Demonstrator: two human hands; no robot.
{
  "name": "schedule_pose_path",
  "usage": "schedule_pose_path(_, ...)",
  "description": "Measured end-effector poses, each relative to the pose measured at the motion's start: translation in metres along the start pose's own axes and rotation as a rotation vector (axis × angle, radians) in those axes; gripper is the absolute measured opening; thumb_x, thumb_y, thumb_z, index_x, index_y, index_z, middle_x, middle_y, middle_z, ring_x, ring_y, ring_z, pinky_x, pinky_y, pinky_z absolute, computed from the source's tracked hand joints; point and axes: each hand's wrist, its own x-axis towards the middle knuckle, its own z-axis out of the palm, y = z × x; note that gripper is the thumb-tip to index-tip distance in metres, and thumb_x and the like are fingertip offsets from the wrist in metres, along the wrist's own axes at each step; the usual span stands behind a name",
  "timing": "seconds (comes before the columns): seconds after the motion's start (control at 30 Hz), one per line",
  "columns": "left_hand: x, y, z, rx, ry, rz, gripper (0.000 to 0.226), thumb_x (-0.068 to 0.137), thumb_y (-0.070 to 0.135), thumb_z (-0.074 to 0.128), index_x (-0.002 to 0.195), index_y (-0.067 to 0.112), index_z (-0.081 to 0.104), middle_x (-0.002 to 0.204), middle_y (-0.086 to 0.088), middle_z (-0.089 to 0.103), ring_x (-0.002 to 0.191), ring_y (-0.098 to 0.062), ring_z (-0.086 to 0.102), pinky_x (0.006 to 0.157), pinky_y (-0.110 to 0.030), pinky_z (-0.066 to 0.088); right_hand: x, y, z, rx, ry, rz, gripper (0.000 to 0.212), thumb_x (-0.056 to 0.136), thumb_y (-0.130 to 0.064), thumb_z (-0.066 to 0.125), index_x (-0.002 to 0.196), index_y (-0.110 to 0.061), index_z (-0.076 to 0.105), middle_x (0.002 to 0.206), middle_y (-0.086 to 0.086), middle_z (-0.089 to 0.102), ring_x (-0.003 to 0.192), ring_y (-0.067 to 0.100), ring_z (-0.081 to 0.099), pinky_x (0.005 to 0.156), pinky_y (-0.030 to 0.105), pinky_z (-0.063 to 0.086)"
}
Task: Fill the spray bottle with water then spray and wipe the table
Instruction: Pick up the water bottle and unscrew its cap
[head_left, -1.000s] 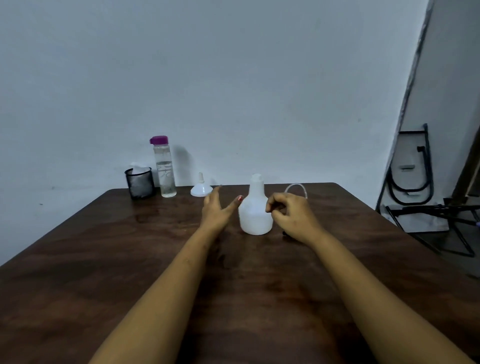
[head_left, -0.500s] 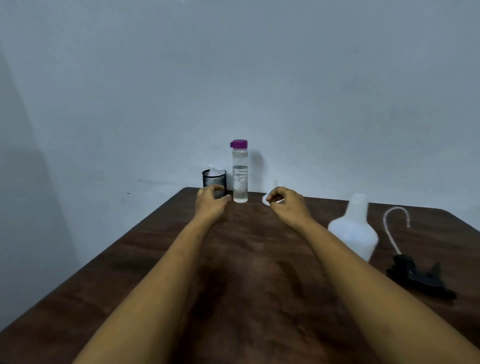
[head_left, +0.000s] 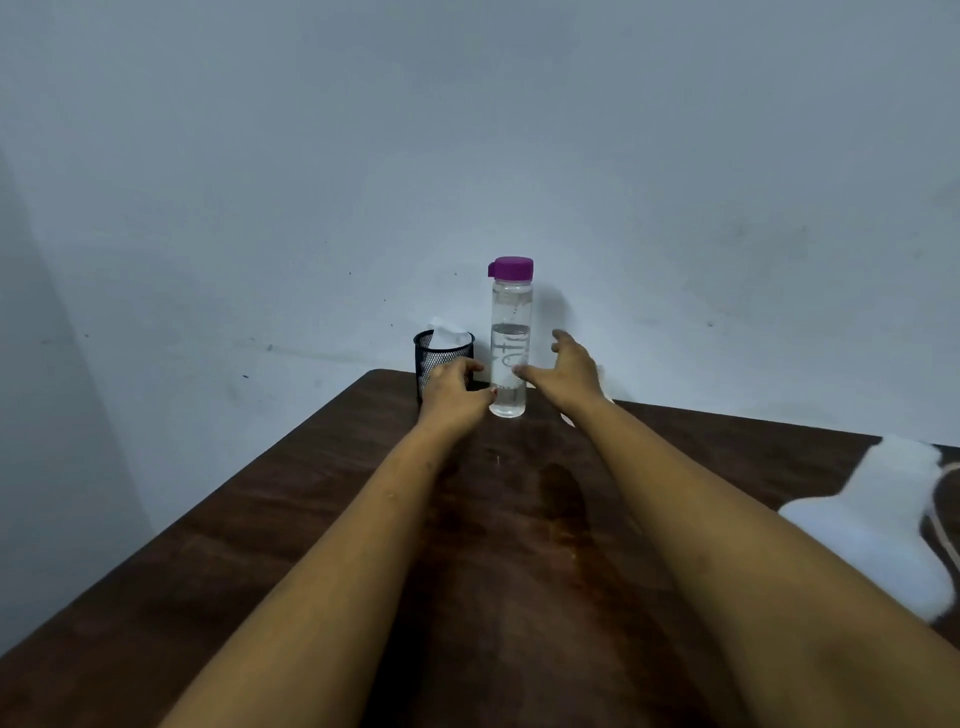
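Observation:
A clear water bottle (head_left: 510, 343) with a purple cap stands upright at the far edge of the dark wooden table (head_left: 322, 519), about half full. My left hand (head_left: 454, 392) rests on the table just left of its base, fingers curled, thumb near the bottle. My right hand (head_left: 563, 374) hovers just right of the bottle with fingers spread, holding nothing. The white spray bottle body (head_left: 878, 525), without its head, stands blurred at the right edge. The white funnel (head_left: 602, 379) is mostly hidden behind my right hand.
A black mesh cup (head_left: 439, 356) with a white cloth in it stands left of the water bottle, behind my left hand. A thin clear tube (head_left: 943, 525) shows at the right frame edge. The wall rises directly behind the table.
My view has swung left and closer to the water bottle. My right hand opened and moved from the funnel toward the bottle's right side; my left hand shifted beside its base.

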Motion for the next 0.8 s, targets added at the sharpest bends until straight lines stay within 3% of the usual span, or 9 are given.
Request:
schedule_pose_path(0.1,0.012,-0.005,0.000,-0.001,0.021,0.015,0.041,0.086,0.015,0.064,0.125,0.012,0.055,0.134,-0.011,0.046,0.123,-0.022,0.045,0.092,-0.020,0.031,0.026,-0.016,0.013,0.088,0.009,0.006,0.097,0.074,-0.037,0.076,0.148,-0.011,0.020,0.148,0.013,0.039,0.136,0.031,0.038,0.110,0.043,0.035)
schedule_pose_path(0.2,0.012,-0.009,-0.001,0.001,0.031,0.032,0.039,0.085,0.014,0.064,0.123,0.012,0.056,0.134,-0.010,0.048,0.123,-0.021,0.045,0.093,-0.020,0.032,0.036,-0.018,0.021,0.101,-0.030,-0.019,0.080,0.077,-0.033,0.074,0.142,-0.015,0.032,0.135,0.008,0.055,0.123,0.028,0.053,0.100,0.034,0.042)
schedule_pose_path(0.37,0.000,-0.005,-0.007,-0.063,0.032,0.027,0.041,0.084,0.014,0.065,0.124,0.014,0.055,0.134,-0.008,0.048,0.119,-0.024,0.050,0.096,-0.027,0.037,0.014,-0.021,0.012,0.050,0.054,-0.055,0.061,0.068,-0.030,0.079,0.119,-0.017,0.048,0.113,0.004,0.063,0.101,0.025,0.062,0.085,0.035,0.050)
schedule_pose_path(0.5,-0.025,0.008,-0.016,-0.144,0.012,0.047,0.060,0.075,0.013,0.075,0.129,0.016,0.049,0.123,-0.001,0.047,0.111,-0.018,0.052,0.094,-0.026,0.042,-0.033,-0.032,-0.007,0.049,0.029,-0.111,0.051,0.064,-0.025,0.078,0.108,-0.019,0.052,0.097,-0.001,0.063,0.084,0.019,0.061,0.072,0.029,0.049)
schedule_pose_path(0.6,-0.054,0.020,-0.014,-0.265,-0.054,0.100,0.077,0.064,0.011,0.081,0.131,0.017,0.044,0.121,-0.002,0.058,0.105,-0.018,0.060,0.090,-0.031,0.050,-0.077,-0.042,-0.022,0.110,-0.035,-0.138,0.045,0.064,-0.024,0.079,0.101,-0.021,0.053,0.086,-0.005,0.063,0.076,0.013,0.062,0.062,0.022,0.047)
schedule_pose_path(0.73,-0.101,0.035,-0.009,-0.382,0.050,0.147,0.053,0.068,0.004,0.076,0.108,0.023,0.048,0.089,0.014,0.062,0.082,-0.001,0.060,0.065,-0.007,0.047,-0.134,-0.056,-0.046,0.152,-0.087,-0.135,0.047,0.063,-0.029,0.083,0.099,-0.020,0.055,0.083,-0.006,0.065,0.079,0.011,0.064,0.070,0.024,0.051)
schedule_pose_path(0.8,-0.126,0.037,-0.006,-0.435,0.087,0.164,0.052,0.067,0.003,0.078,0.106,0.022,0.050,0.087,0.015,0.063,0.079,0.003,0.060,0.062,-0.005,0.047,-0.158,-0.060,-0.062,0.111,-0.147,-0.130,0.049,0.064,-0.033,0.083,0.103,-0.017,0.058,0.088,-0.005,0.066,0.082,0.010,0.063,0.070,0.022,0.050)
